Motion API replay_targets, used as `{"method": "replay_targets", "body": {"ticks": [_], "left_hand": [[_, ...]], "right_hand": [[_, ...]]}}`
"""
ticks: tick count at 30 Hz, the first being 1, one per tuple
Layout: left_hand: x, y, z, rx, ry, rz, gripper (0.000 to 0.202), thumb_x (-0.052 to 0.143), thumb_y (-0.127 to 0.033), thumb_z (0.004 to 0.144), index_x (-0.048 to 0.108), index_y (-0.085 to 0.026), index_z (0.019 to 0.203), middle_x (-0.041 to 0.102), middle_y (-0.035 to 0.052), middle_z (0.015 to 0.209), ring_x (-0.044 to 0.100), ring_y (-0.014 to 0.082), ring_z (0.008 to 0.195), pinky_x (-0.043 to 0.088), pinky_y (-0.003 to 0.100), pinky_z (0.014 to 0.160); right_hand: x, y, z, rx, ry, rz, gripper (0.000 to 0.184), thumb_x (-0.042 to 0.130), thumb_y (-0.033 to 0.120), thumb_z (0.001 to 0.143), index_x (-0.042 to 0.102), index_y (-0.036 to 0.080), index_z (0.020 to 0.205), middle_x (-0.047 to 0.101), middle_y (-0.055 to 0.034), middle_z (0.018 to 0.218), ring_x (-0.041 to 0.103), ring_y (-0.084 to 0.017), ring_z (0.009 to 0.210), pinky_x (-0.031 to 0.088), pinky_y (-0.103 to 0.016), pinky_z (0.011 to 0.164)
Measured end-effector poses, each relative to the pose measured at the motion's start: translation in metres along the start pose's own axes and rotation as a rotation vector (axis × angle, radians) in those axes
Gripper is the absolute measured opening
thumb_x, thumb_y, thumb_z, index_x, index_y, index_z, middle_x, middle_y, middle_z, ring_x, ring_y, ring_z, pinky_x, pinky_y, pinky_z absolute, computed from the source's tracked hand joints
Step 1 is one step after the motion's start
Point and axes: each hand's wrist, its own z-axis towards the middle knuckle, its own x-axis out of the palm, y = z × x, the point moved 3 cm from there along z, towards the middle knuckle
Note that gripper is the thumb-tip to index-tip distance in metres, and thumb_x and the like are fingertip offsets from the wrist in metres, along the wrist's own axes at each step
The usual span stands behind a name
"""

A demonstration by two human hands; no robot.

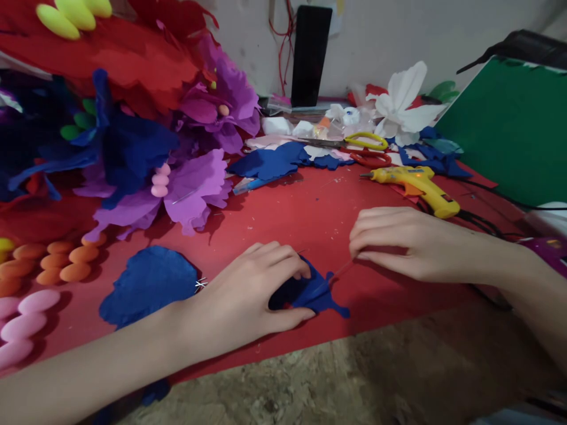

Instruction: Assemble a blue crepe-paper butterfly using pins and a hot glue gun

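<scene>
My left hand (261, 289) rests on the red sheet with its curled fingers and thumb around a small blue fabric petal (321, 290), holding it down. The petal's right end tapers to narrow tips, and its left part is hidden under my palm. To the right, my right hand (394, 242) is closed in a pinch on a thin strand (342, 271) that runs to the petal's tip; whether it is wire or thread I cannot tell. A larger blue petal piece (148, 283) lies left of my left hand, with small white stamens (201, 284) beside it.
Purple, red and blue fabric flowers crowd the left; a purple petal (197, 192) reaches inward. Orange (73, 262) and pink (26, 324) oval pieces lie at left. A yellow glue gun (416, 186), scissors (365, 141) and blue scraps (270, 162) lie behind. A green board (509, 130) stands right.
</scene>
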Motion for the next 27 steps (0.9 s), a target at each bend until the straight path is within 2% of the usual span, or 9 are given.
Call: {"method": "replay_targets", "body": {"ticks": [5,6,9,13,16,18,21,27], "left_hand": [[0.003,0.0,-0.001,-0.004,-0.054,0.007,0.01,0.065,-0.016,0.082,0.061,-0.017,0.091,0.067,0.0033,0.089,0.061,0.0191,0.084,0.044,0.032,0.076],[0.004,0.001,-0.001,0.011,-0.057,-0.011,0.006,0.061,-0.014,0.083,0.061,-0.018,0.088,0.067,0.0026,0.088,0.061,0.0183,0.083,0.044,0.031,0.076],[0.002,0.003,-0.001,0.024,-0.067,-0.107,0.012,0.054,-0.012,0.085,0.062,-0.019,0.079,0.067,0.0015,0.084,0.06,0.0163,0.08,0.044,0.03,0.075],[-0.003,0.006,0.002,-0.126,-0.104,-0.265,0.011,0.051,-0.016,0.081,0.058,-0.02,0.075,0.067,-0.0001,0.079,0.06,0.0143,0.073,0.045,0.027,0.071],[-0.007,0.009,0.005,-0.233,-0.163,-0.381,0.008,0.05,-0.021,0.079,0.055,-0.021,0.074,0.065,-0.0018,0.074,0.059,0.0131,0.067,0.046,0.025,0.065],[-0.01,0.011,0.006,-0.253,-0.23,-0.422,0.004,0.052,-0.024,0.078,0.053,-0.022,0.076,0.064,-0.0021,0.076,0.058,0.013,0.068,0.047,0.024,0.067],[-0.017,0.017,0.007,-0.251,-0.287,-0.351,0.004,0.05,-0.025,0.078,0.053,-0.022,0.08,0.065,-0.001,0.082,0.06,0.015,0.076,0.049,0.026,0.074],[-0.024,0.025,0.007,-0.135,-0.215,-0.078,0.025,0.038,-0.019,0.085,0.062,-0.019,0.08,0.067,0.0032,0.084,0.062,0.0157,0.079,0.048,0.028,0.077]], "right_hand": [[-0.007,0.0,0.0,-0.019,-0.097,0.001,0.023,0.044,0.019,0.093,0.064,0.016,0.08,0.066,-0.004,0.08,0.058,-0.013,0.076,0.046,-0.026,0.069],[-0.011,0.001,-0.001,-0.021,-0.116,0.035,0.021,0.047,0.019,0.092,0.063,0.016,0.08,0.066,-0.0034,0.08,0.059,-0.011,0.076,0.046,-0.025,0.069],[-0.02,0.008,-0.003,-0.065,-0.141,0.207,0.012,0.055,0.016,0.089,0.061,0.017,0.079,0.066,-0.0008,0.079,0.059,-0.008,0.076,0.047,-0.02,0.07],[-0.012,0.026,0.0,-0.172,0.015,0.428,0.011,0.056,0.01,0.086,0.062,0.017,0.082,0.07,-0.0024,0.088,0.06,-0.01,0.083,0.049,-0.023,0.076],[0.004,0.033,0.006,-0.151,0.117,0.359,0.017,0.051,0.008,0.088,0.064,0.016,0.082,0.071,-0.0057,0.103,0.062,-0.014,0.093,0.049,-0.03,0.082],[0.011,0.034,0.009,-0.14,0.14,0.318,0.018,0.05,0.008,0.088,0.065,0.016,0.082,0.071,-0.0061,0.106,0.063,-0.016,0.095,0.049,-0.032,0.086],[0.014,0.032,0.011,-0.141,0.141,0.329,0.021,0.047,0.009,0.09,0.066,0.015,0.082,0.072,-0.0065,0.101,0.063,-0.015,0.095,0.049,-0.03,0.084],[0.013,0.027,0.011,-0.107,0.128,0.285,0.024,0.046,0.012,0.091,0.069,0.015,0.086,0.069,-0.0073,0.092,0.062,-0.012,0.082,0.046,-0.024,0.072]]}}
